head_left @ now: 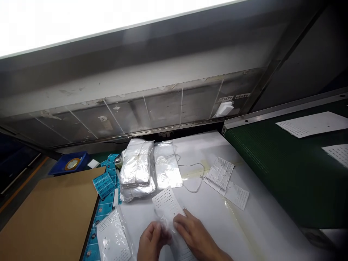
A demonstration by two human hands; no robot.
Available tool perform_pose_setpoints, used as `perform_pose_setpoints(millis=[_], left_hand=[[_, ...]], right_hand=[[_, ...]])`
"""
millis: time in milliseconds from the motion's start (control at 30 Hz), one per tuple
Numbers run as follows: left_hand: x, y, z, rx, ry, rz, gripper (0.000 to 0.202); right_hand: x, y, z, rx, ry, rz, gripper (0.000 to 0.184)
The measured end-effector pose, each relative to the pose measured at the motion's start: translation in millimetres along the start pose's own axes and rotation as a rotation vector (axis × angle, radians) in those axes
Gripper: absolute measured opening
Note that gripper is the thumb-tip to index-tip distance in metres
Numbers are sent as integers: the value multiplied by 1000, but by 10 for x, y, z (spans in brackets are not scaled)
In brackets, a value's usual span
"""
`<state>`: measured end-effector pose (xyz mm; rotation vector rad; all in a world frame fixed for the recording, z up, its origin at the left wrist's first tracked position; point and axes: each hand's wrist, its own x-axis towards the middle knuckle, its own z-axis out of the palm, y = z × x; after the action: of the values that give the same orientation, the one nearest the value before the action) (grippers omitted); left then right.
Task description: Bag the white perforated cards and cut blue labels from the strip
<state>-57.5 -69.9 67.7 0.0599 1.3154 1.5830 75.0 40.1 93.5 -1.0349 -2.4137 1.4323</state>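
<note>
Left hand: fingers pinched almost shut on a clear plastic bag. Right hand: fingers partly open and curled over the same bag, firmness of hold cannot be told. A perforated white panel is held inside the bag between both hands, its far end showing beyond them, over a white worktop. A bagged white panel is lying just left of the hands. Beyond are a stack of silvery bags and a single silvery bag, with a white cord to the right. Loose perforated panels are placed further right. Blue printed labels and a cardboard sheet are seen on the left, a green conveyor belt on the right
</note>
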Motion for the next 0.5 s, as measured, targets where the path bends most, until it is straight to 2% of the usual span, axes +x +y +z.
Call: perform_pose_setpoints(millis=[167,267,333,433,500], left_hand=[[-132,-12,-60,-300,70,-154,34],[-143,-17,-32,-302,39,-179,35],[-153,-5,-8,-123,-18,-83,40],[-174,36,-2,360,-22,178,50],[-162,58,-30,641,14,282,36]], right_hand=[[-25,1,42,-149,47,59,29],[-6,3,81,-299,10,58,28],[3,16,104,-367,-4,75,28],[4,48,60,-333,1,123,31],[-14,82,-57,-199,52,161,34]])
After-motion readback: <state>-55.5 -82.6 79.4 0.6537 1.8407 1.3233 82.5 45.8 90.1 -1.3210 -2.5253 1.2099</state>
